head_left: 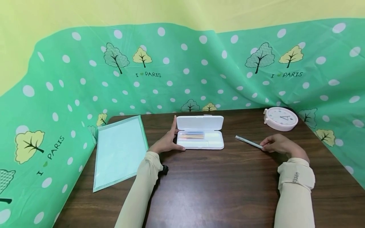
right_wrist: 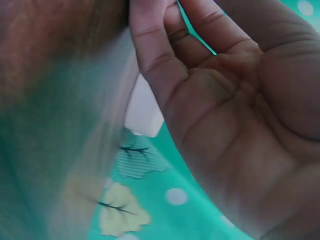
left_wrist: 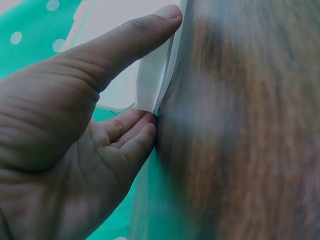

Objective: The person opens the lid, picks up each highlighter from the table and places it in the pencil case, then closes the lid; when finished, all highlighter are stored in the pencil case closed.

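Note:
A white pencil case stands with its lid raised near the table's far edge. Several blue and orange slim sticks, pens or pencils, lie in its left part. My left hand holds the case's left end, thumb along the front edge and fingers at the side and back. In the left wrist view the thumb of that left hand lies across the case's white edge. To the right, my right hand pinches one end of a slim pale-grey pen, low over the table. The right wrist view shows the right hand's curled fingers; the pen is hidden there.
A pale blue document pouch with green edging lies on the left of the brown wooden table. A round pink clock lies at the far right. Green dotted cloth hangs behind and along both sides.

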`<state>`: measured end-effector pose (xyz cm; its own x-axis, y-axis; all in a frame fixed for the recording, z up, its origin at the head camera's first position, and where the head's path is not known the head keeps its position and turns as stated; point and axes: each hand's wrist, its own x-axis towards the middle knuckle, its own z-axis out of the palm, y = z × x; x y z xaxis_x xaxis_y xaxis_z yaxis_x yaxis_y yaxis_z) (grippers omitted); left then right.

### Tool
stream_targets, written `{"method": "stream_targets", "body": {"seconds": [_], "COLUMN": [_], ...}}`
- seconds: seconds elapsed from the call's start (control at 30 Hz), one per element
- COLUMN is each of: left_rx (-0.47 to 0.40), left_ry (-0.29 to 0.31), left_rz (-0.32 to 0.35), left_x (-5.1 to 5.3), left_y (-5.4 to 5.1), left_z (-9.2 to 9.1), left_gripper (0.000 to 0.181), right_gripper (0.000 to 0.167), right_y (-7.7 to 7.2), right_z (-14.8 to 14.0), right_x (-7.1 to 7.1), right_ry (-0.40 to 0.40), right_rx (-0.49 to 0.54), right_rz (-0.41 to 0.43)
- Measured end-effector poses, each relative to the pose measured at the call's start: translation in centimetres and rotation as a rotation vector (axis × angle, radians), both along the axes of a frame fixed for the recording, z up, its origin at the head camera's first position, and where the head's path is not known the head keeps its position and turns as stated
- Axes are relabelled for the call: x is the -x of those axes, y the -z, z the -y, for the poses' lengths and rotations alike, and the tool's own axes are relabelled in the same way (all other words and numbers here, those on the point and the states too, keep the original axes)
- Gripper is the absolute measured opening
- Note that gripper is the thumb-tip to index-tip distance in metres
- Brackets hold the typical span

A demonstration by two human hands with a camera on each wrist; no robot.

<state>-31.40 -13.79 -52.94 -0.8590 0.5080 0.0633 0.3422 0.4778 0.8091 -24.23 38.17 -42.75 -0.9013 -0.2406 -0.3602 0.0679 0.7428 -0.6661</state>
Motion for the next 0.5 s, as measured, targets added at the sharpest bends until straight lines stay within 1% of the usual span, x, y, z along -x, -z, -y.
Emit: {"method": "stream_targets", "body": {"seconds": [0.1,0.2,0.3,0.33,0.5], "left_rx": [0.002,0.002,-0.003,0.012,0.017], "left_ry": [-0.005,-0.012,-0.02,-0.016,-0.001], "left_rz": [0.001,0.006,0.017,0.005,-0.015], "left_x": [0.6,0.7,0.7,-0.1,0.0], "left_y": [0.7,0.7,0.7,-0.1,0.0], "left_z": [0.1,0.1,0.1,0.0,0.0], "left_gripper": [0.166,0.166,0.165,0.164,0.165], "right_gripper": [0.025,0.031,0.034,0.034,0.031], "right_y": [0.2,0.5,0.6,0.5,-0.4], "right_z": [-0.6,-0.8,-0.4,-0.2,1.9], "right_x": [-0.4,-0.5,-0.3,-0.2,0.1], "right_ry": [0.001,0.015,0.024,0.025,0.002], "right_rx": [0.002,0.026,0.062,0.077,0.133], "right_rz": [-0.044,-0.071,-0.085,-0.09,-0.12]}}
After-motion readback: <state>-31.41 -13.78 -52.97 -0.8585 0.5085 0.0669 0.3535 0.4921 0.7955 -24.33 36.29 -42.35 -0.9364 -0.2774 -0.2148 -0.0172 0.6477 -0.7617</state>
